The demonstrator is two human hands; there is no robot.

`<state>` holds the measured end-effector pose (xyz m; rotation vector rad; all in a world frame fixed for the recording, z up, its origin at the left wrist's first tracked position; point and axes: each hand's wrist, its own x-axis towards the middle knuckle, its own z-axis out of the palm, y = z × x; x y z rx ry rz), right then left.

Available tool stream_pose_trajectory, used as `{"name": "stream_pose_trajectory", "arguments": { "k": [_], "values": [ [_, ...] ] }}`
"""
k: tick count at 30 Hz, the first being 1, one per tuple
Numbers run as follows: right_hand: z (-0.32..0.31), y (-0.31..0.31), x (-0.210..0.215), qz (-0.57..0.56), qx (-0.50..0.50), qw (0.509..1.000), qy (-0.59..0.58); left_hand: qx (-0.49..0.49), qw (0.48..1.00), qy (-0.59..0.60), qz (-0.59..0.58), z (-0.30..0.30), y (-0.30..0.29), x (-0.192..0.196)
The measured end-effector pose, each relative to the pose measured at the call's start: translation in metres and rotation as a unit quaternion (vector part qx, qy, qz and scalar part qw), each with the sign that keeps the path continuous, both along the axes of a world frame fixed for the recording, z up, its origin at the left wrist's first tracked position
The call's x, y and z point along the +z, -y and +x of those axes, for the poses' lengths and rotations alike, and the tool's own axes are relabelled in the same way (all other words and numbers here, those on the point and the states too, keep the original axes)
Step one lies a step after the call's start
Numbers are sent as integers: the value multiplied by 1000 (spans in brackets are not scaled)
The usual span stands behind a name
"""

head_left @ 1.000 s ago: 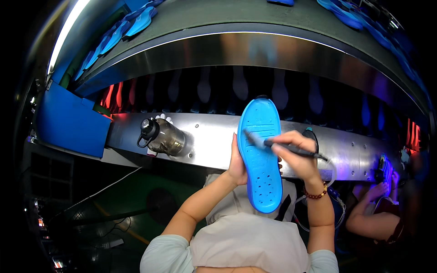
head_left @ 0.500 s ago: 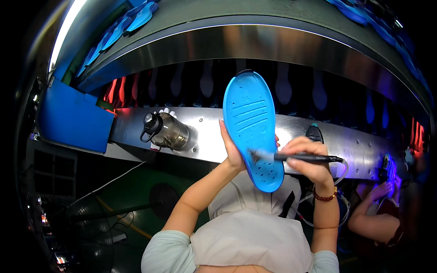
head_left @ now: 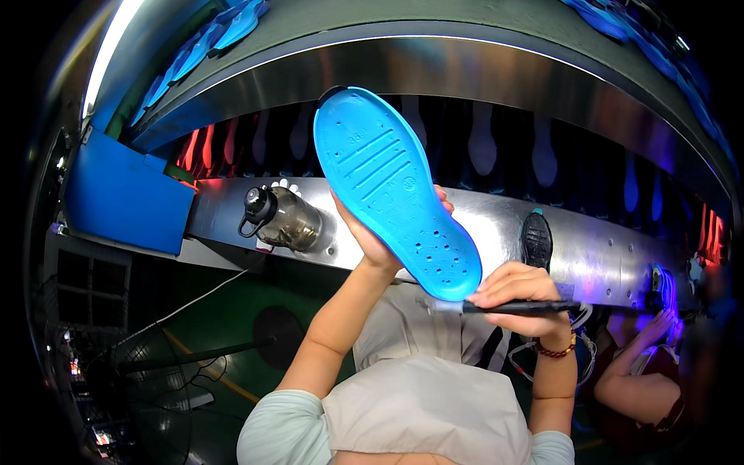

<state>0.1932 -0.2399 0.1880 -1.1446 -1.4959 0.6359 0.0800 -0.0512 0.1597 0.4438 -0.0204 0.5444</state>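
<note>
My left hand grips a large blue shoe sole from beneath, fingertips showing past its far right edge. The sole faces me, tilted with its dark-tipped wide end up and left. Its inner side has raised ridges and, toward the narrow end, several small holes. My right hand is closed around the black handle of a brush with a tube running from its back end. The brush lies level just below the sole's narrow end, its bristles blurred. My right fingertips are close to that end; whether they touch it I cannot tell.
Ahead runs a metal ledge with a dark see-through bottle and a small black sole. Above it is a belt carrying blue soles. At right, another person's hand is near a purple-lit item.
The sole has moved up and left in my left hand and tilted further left. The brush has come off the sole's surface to below its narrow end, moving slightly down.
</note>
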Motion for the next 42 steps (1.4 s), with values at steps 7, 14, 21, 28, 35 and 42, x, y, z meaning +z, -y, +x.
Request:
{"name": "stream_pose_trajectory", "arguments": {
  "k": [7,14,21,28,35,42],
  "values": [
    [-6,3,-9,-44,-66,997,-18,34,999,-30,24,4,-1,7],
    [-1,7,-35,-62,-80,951,-292,2,999,-29,39,4,7,16],
    [-27,8,-22,-49,-118,942,-310,-54,991,-84,87,-15,38,-24],
    [-6,7,13,-100,-49,986,-123,-216,968,-84,93,-22,15,-12],
    [-6,22,17,-109,91,990,-18,-359,904,-181,144,-25,1,-7],
    [1,18,27,-160,92,980,77,-412,830,-299,229,-19,4,5]
  ]
}}
